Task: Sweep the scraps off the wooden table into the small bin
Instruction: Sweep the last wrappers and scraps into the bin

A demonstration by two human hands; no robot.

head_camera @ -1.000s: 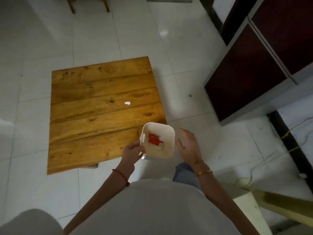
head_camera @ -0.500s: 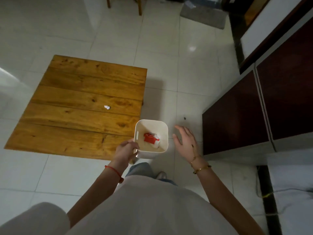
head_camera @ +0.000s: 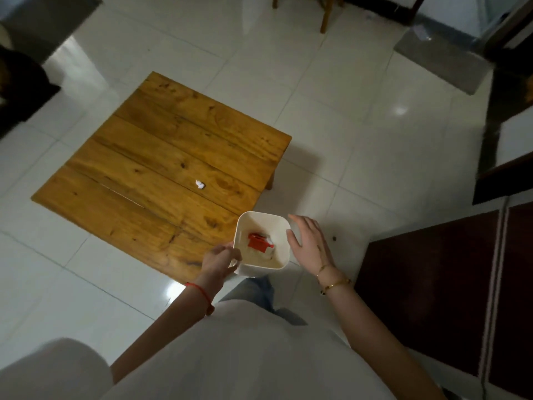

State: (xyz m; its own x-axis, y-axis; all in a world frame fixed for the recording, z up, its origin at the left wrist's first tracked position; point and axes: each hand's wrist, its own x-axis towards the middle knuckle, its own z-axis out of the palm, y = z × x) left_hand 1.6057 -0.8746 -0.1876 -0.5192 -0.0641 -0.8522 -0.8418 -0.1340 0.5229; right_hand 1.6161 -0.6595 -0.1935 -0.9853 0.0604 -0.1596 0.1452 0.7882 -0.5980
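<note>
In the middle of the frame, low down, a small white bin (head_camera: 262, 244) held up in the air, just past the near corner of the wooden bench (head_camera: 161, 166). Left hand (head_camera: 219, 260) with its grip closed on the bin's lower left corner, fingers curled over the rim. Red string (head_camera: 201, 293) around that wrist. Right hand (head_camera: 309, 244) spread flat and loose just beside the bin's right wall, thumb very near the rim; hard to tell if touching or not. Thin gold bracelets (head_camera: 334, 282) on that wrist. Down inside the bin, a red scrap (head_camera: 257, 242) lying on top of some white paper bits (head_camera: 268, 247). One little white scrap (head_camera: 199, 184) alone on the bench top, right of the middle, well apart from the bin. Bench made of long brown planks, sitting on a shiny white tiled floor (head_camera: 346, 134). Dark red cabinet (head_camera: 450, 295) at the lower right of the frame. Wooden chair legs (head_camera: 326, 15) at the top middle, and a grey mat (head_camera: 441, 62) at the upper right. Pale shirt and blue jeans at the bottom of the frame.
</note>
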